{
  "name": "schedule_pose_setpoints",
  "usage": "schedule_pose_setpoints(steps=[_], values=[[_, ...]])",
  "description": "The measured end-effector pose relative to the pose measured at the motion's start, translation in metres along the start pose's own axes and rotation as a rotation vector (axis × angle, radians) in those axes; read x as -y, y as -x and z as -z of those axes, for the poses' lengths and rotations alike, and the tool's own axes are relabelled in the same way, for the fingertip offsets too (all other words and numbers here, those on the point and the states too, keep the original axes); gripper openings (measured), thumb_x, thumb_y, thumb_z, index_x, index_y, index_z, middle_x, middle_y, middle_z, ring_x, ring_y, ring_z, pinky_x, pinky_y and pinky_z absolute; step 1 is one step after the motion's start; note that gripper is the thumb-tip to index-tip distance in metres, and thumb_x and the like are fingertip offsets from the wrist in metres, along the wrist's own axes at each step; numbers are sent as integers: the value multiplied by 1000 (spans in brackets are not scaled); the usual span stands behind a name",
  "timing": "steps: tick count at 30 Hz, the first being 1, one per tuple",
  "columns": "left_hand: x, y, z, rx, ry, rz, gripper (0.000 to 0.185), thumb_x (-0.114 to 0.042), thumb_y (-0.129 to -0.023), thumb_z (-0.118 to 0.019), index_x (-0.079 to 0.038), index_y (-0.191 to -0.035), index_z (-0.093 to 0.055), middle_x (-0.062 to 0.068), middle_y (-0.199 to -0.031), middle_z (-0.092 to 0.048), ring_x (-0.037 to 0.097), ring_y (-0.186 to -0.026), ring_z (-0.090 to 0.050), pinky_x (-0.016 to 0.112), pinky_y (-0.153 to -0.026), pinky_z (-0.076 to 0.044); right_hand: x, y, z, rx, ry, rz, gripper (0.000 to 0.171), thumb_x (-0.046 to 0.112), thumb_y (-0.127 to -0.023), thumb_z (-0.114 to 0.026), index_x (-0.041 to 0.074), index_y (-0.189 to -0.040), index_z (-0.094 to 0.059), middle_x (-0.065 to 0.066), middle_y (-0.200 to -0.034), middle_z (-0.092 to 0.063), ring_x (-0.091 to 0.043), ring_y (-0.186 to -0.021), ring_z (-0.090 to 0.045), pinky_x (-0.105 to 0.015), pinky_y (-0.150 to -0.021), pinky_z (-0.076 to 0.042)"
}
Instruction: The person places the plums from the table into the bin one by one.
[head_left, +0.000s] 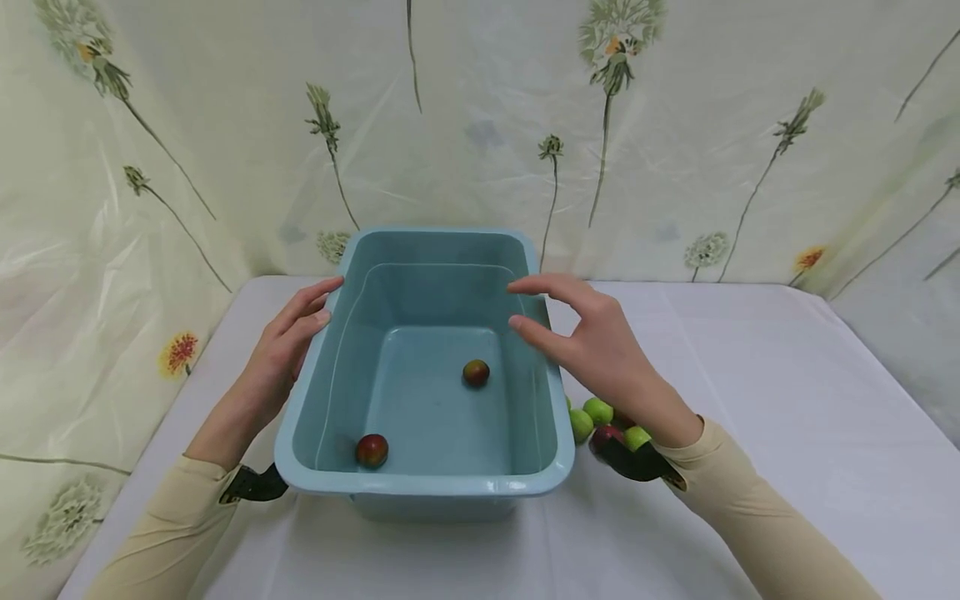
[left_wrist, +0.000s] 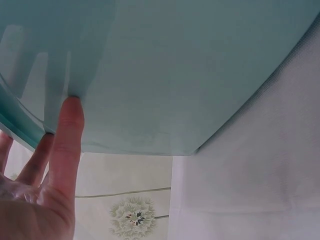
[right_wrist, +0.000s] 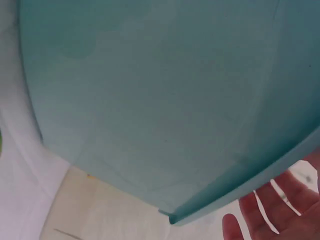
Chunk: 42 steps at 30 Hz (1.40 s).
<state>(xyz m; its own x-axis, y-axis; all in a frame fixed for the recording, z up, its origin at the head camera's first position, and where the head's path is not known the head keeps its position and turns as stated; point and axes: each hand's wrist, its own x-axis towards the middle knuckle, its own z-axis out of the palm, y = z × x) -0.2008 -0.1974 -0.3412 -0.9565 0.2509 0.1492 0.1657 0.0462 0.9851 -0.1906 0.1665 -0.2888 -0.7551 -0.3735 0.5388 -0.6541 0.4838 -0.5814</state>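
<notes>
Two hands flank a blue-green plastic tub (head_left: 424,485) at the centre of the head view, standing on a white-covered bench (head_left: 750,400). Left hand (head_left: 281,354), at centre left of the frame: fingers straight and held together, laid flat against the outer left wall of the tub just below its rim; the left wrist view shows one fingertip (left_wrist: 71,107) touching the wall. Right hand (head_left: 600,350), at centre right: fingers (head_left: 542,286) loosely spread and slightly bent, hovering above the right rim of the tub, with the tips over the inner edge; whether they touch the rim cannot be told. In the right wrist view the fingertips (right_wrist: 267,215) lie apart at the lower right, beyond the rim's edge. Inside the tub: one reddish fruit (head_left: 476,372) near the middle of the floor and a second reddish fruit (head_left: 371,450) at the lower-left corner, both well apart from the fingers. Outside the tub, just beside its lower right wall and under the right wrist: a small heap of green and red fruits (head_left: 603,421) on the bench. Background: a pale flower-printed sheet (head_left: 675,125).
</notes>
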Motion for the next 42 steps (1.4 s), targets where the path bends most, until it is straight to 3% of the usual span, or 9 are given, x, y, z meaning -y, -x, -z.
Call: schedule_pose_setpoints(steps=[5, 10, 23, 28, 37, 42], values=[[0, 0, 1, 2, 14, -5, 46, -35, -104, -43, -27, -150, -40, 8, -146, -38, 28, -119, -51, 33, -84, -52, -6, 13, 10, -85, 4, -16, 39, 11, -88, -75, 16, -125, -67, 5, -123, -64, -14, -115, -55, -43, -96, -43], [1, 0, 2, 6, 24, -13, 46, -34, -104, -43, -27, -150, -41, 8, -146, -38, 27, -117, -53, 33, -83, -53, -15, 29, 18, -141, 54, -75, 38, 13, -88, -75, 17, -125, -67, 6, -123, -64, -13, -113, -55, -33, -94, -41], [0, 1, 2, 12, 23, -18, 45, -33, -105, -42, -27, -150, -40, 7, -147, -38, 26, -118, -53, 32, -84, -53, -43, 77, 38, -146, 151, -342, 32, 29, -94, -69, 20, -124, -67, 6, -122, -63, -9, -110, -52, -23, -91, -37], [1, 0, 2, 19, 26, -18, 45, -33, -105, -42, -27, -150, -40, 7, -147, -37, 27, -119, -51, 31, -84, -53, -52, 97, 44, -148, 188, -399, 33, 30, -94, -68, 20, -125, -66, 5, -121, -64, -12, -110, -53, -23, -88, -37], [0, 0, 0, 10, 11, -13, 46, -34, -105, -42, -28, -150, -40, 7, -148, -37, 28, -120, -49, 32, -84, -52, -65, 124, 49, -135, 237, -457, 33, 29, -95, -67, 17, -126, -65, 3, -119, -65, 3, -105, -50, -20, -86, -37], [0, 1, 0, 6, 11, -10, 46, -34, -104, -43, -29, -150, -40, 7, -148, -37, 27, -120, -49, 32, -84, -52, -75, 134, 54, -108, 258, -478, 34, 30, -95, -67, 16, -126, -65, -4, -119, -65, -8, -106, -54, -26, -85, -41]])
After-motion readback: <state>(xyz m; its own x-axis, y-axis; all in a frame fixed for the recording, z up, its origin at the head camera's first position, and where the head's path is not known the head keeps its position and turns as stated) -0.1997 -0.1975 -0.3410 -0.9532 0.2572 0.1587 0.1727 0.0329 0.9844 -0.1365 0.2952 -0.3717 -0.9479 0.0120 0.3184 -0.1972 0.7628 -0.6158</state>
